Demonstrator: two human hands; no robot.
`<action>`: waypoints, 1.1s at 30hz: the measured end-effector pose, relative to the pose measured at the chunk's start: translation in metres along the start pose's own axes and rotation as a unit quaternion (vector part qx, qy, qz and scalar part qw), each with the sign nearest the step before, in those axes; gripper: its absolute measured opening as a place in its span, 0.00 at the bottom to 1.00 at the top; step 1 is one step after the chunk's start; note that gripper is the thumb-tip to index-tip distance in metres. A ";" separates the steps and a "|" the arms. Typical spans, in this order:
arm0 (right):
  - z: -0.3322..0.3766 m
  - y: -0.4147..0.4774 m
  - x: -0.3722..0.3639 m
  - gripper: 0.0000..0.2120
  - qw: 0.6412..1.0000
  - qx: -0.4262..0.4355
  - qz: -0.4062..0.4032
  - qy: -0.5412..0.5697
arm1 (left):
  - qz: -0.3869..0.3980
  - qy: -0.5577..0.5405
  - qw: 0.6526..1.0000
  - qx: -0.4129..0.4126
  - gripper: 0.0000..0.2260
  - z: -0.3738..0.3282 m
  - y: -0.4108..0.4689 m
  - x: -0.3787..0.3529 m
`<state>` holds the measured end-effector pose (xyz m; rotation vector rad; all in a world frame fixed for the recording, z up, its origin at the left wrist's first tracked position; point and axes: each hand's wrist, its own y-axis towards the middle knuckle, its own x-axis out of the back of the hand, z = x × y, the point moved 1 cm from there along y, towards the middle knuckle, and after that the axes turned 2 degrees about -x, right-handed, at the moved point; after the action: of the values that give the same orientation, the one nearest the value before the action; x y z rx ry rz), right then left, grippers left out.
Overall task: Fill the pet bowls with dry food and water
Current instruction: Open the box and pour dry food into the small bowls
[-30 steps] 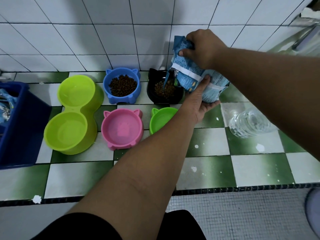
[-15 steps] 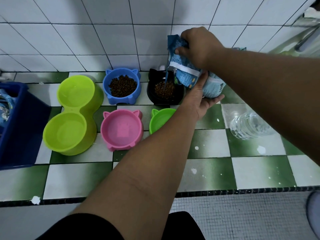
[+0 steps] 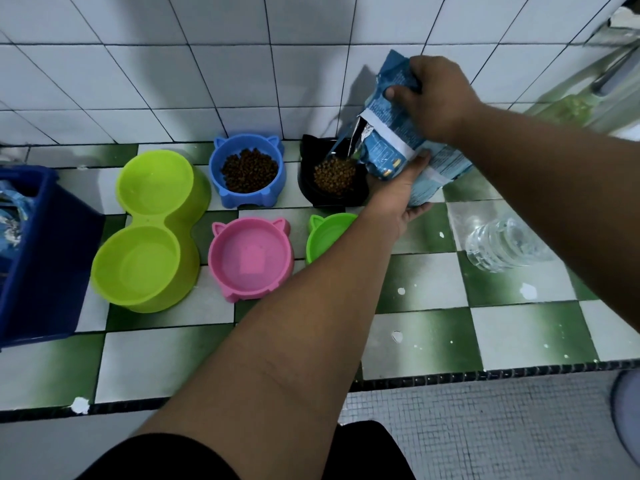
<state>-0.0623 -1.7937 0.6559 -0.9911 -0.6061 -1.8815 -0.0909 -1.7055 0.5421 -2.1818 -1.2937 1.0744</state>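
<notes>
Gripped at its top by the right hand (image 3: 433, 98) and cradled from below in the curled left hand (image 3: 398, 195), the food bag (image 3: 391, 147) slants mouth-down to the left over the black bowl (image 3: 308, 161), while the kibble-less pink bowl (image 3: 221, 268) lies nearer and leftward.

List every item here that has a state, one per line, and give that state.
black bowl: holds kibble
blue bowl: holds kibble
food bag: open, tilted over black bowl
pink bowl: no kibble
small green bowl: no kibble
lime double bowl: no kibble
water bottle: holds water
left hand: holds bag underneath
right hand: grips bag top
</notes>
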 end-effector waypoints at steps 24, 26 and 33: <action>0.133 -0.108 -0.039 0.12 0.990 0.135 0.004 -0.040 | 0.053 -0.020 0.996 -0.068 0.20 0.005 -0.118 0.122; 0.136 -0.109 -0.053 0.13 0.987 0.146 0.033 -0.053 | 0.044 -0.045 0.996 -0.062 0.23 0.015 -0.122 0.132; 0.140 -0.110 -0.085 0.13 0.979 0.162 0.101 -0.074 | 0.023 -0.096 0.995 -0.034 0.24 0.031 -0.136 0.140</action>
<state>-0.0809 -1.5970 0.6622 -0.9437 -0.8378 -1.4836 -0.1531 -1.5180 0.5529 -2.2119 -1.3859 1.3027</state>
